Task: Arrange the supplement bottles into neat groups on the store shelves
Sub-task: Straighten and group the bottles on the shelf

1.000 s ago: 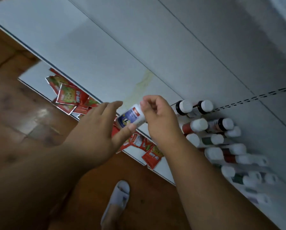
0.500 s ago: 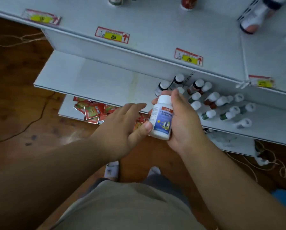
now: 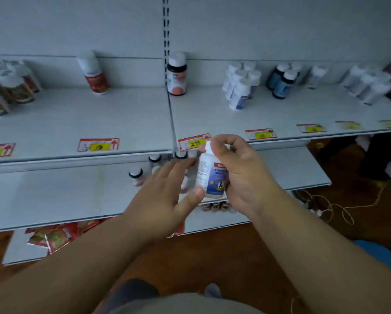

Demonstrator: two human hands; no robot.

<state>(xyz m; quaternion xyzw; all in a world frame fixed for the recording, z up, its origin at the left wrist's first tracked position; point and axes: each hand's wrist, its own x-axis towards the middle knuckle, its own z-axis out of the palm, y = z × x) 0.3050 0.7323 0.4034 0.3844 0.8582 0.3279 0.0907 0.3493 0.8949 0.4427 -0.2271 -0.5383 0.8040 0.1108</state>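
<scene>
White bottle (image 3: 210, 175) standing upright, long axis vertical, right hand (image 3: 242, 173) gripping it with curled fingers over cap. Left hand (image 3: 167, 196) spreading open, thumb touching bottle base. Matching blue-label group (image 3: 241, 87) sitting on upper shelf (image 3: 280, 114), up-right of bottle; right hand nearer.

Right hand (image 3: 242, 175) curled — left hand (image 3: 165, 196) (flat) open.

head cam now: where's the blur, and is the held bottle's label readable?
Head view: dim, bluish light; wide-angle bends the upper shelf edge. Upper-shelf bottles at far left and far right smear. Held white bottle, gripped by right hand, is sharpest, its print only partly legible; left hand slightly soft.
</scene>
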